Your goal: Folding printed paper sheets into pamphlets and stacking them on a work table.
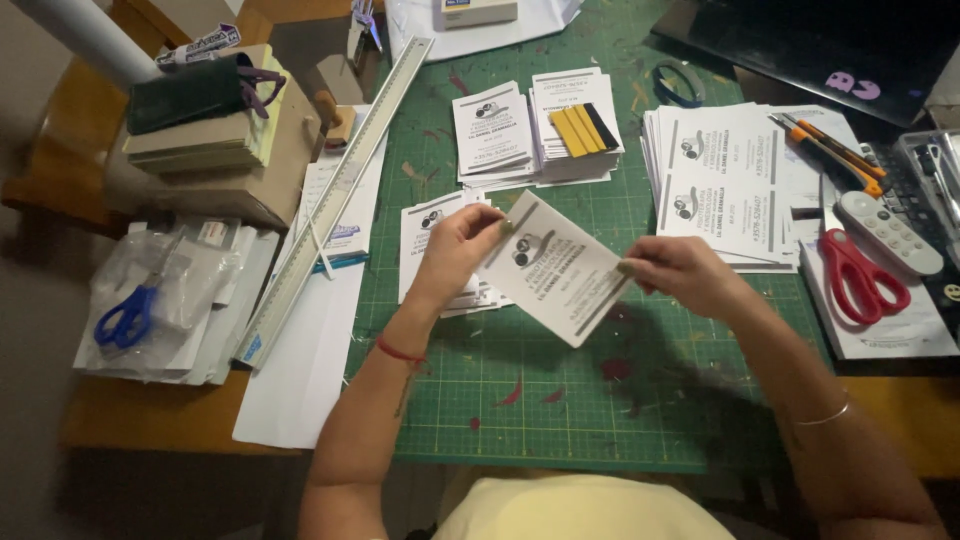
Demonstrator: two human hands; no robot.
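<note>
White printed card (553, 268) between both hands

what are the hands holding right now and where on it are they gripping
Both hold one printed white card above the green cutting mat: the left hand pinches its upper left edge, the right hand its right corner.

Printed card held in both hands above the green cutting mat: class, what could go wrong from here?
1. The printed card is pinched only at its edges by the left hand and right hand; it might bend or crease.
2. The card stack sits close to the right hand; a stray knock could scatter it.
3. The orange utility knives and red scissors lie near the right arm and could be bumped.
</note>
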